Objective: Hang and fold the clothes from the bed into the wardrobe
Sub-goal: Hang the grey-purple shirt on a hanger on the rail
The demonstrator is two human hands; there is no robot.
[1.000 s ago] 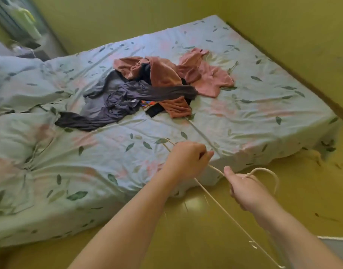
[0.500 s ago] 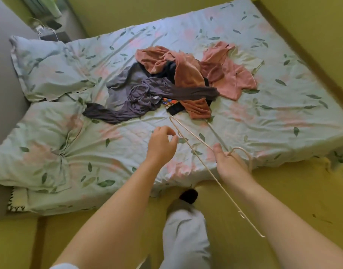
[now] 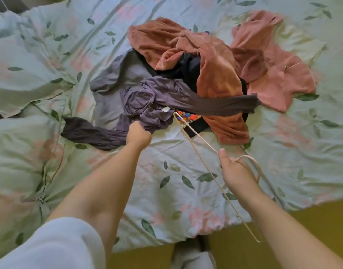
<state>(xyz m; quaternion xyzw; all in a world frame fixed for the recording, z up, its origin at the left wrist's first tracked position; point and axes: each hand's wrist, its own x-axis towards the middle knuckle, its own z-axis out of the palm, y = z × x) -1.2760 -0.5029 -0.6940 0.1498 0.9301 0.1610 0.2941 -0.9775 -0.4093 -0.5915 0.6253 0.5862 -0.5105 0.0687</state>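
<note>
A heap of clothes lies in the middle of the bed. A purple-grey long-sleeved garment sprawls at the front left of the heap, and my left hand grips its lower edge. A rust-brown garment drapes over a black one. A pink top lies at the right. A small multicoloured piece peeks out under the heap. My right hand holds a thin cream wire hanger near its hook, its far corner reaching the clothes.
The bed has a pale green leaf-and-flower sheet, with bunched pillows or bedding at the left. Yellow floor shows below the bed's front edge. My leg in pale trousers stands against that edge.
I have leaned closer over the bed. My left hand has reached forward from above the sheet and taken hold of the purple-grey garment. My right hand still holds the hanger.
</note>
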